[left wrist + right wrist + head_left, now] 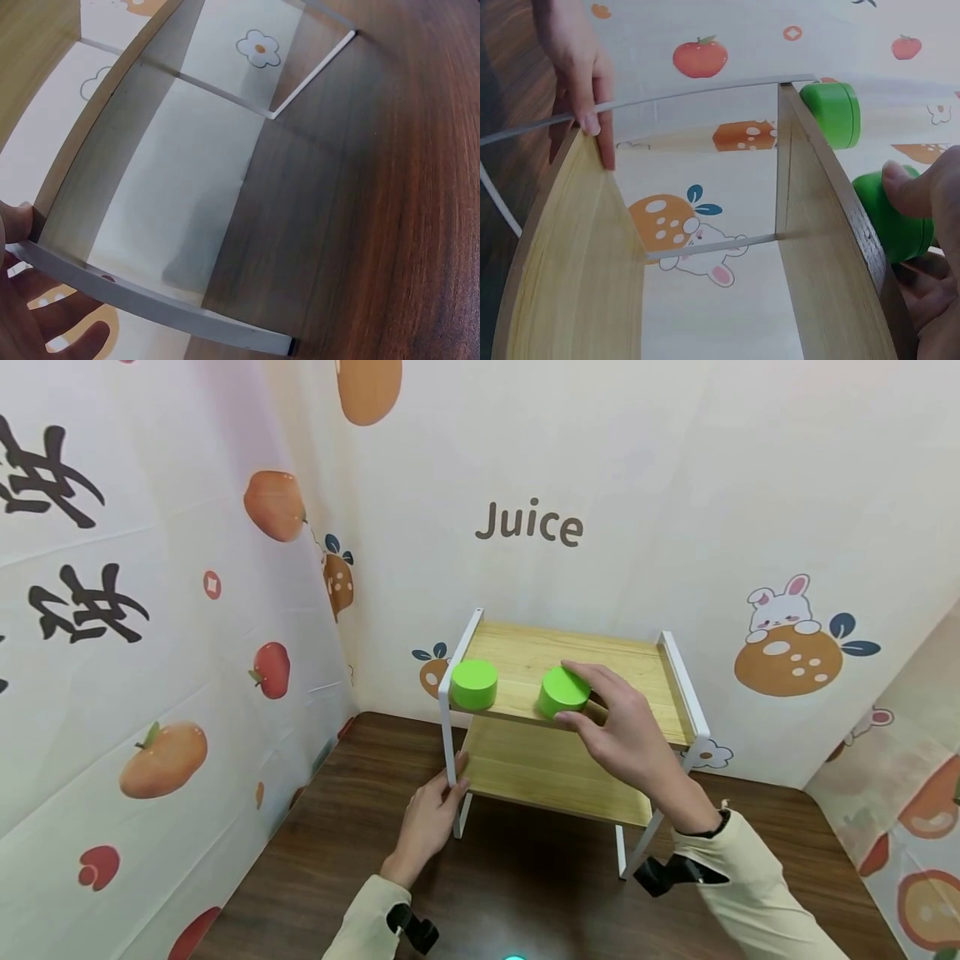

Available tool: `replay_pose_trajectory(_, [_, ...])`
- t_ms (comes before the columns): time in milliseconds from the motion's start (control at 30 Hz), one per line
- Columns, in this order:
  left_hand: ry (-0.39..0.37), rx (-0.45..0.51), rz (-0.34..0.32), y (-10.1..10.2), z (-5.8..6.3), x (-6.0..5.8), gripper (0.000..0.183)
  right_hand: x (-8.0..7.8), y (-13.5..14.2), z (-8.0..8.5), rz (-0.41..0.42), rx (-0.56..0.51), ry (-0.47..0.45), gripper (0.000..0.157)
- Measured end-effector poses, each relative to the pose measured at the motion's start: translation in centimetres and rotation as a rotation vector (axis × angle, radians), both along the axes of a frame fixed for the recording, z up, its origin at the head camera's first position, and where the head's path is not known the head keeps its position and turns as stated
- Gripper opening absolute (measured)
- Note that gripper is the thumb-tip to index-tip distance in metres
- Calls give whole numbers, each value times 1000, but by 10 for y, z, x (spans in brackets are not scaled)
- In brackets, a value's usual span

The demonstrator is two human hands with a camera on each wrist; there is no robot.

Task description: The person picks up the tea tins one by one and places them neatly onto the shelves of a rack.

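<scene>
A two-tier shelf rack (555, 764) with wooden boards and a white metal frame stands on the brown table. My right hand (618, 727) grips a green round container (564, 692) at the front edge of the top board, thumb on the near side and fingers behind. Left of it, a second green round container (474, 685) sits at the top board's left front corner. My left hand (431, 814) holds the rack's left front leg beside the lower board. In the left wrist view, the fingers (64, 315) lie around the white frame and the board's corner.
Behind the rack hangs a white backdrop (600, 577) printed with fruit and the word Juice. Similar printed sheets stand at left and right. The dark wooden table (315, 860) spreads around the rack's legs. A black camera strap is on each wrist.
</scene>
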State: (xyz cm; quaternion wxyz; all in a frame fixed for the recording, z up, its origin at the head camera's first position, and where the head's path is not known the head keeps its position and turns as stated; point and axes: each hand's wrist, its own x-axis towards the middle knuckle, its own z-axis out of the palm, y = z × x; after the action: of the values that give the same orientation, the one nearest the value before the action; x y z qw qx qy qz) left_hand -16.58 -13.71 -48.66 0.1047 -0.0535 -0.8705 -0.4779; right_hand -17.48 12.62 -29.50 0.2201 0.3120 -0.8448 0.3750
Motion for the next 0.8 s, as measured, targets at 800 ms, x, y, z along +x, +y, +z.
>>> replay_pose_trajectory(800, [-4,18,4,1,0,-1,45,-1,-4,-1,-86,93,4,62])
